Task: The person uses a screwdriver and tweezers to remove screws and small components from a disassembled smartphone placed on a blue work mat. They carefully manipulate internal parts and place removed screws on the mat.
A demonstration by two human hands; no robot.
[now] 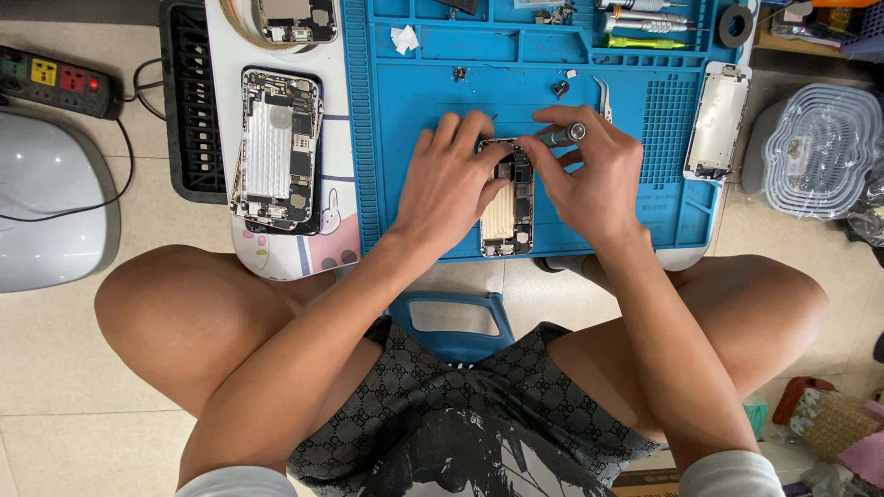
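Right hand [589, 175] pinches a small screwdriver [562, 135] between thumb and fingers, its tip hidden down behind the fingers in the open phone [507, 204], a grip that suits fine turning. Left hand [451, 179] lies flat and spread over the phone's left edge, holding nothing, likely pressing the body down so it stays put under the tool. The phone lies lengthwise in the middle of the blue mat [405, 110], insides up, pale battery showing at the near end. Just past the right hand, tweezers [603, 95] and a few tiny loose parts [560, 88] rest within reach. A screen panel [716, 121] lies on the mat's right edge, away from the hands. Along the far rim, more drivers [645, 20] sit in the mat's tray slots. Left of the mat, a second opened phone [276, 152] lies on a white board [285, 258] with a cartoon print, a black rack [189, 101] beside it. The low counter stands over a tiled floor [55, 368]; a power strip [57, 81] lies far left, a plastic basket [815, 152] far right, and the person sits with bare knees either side
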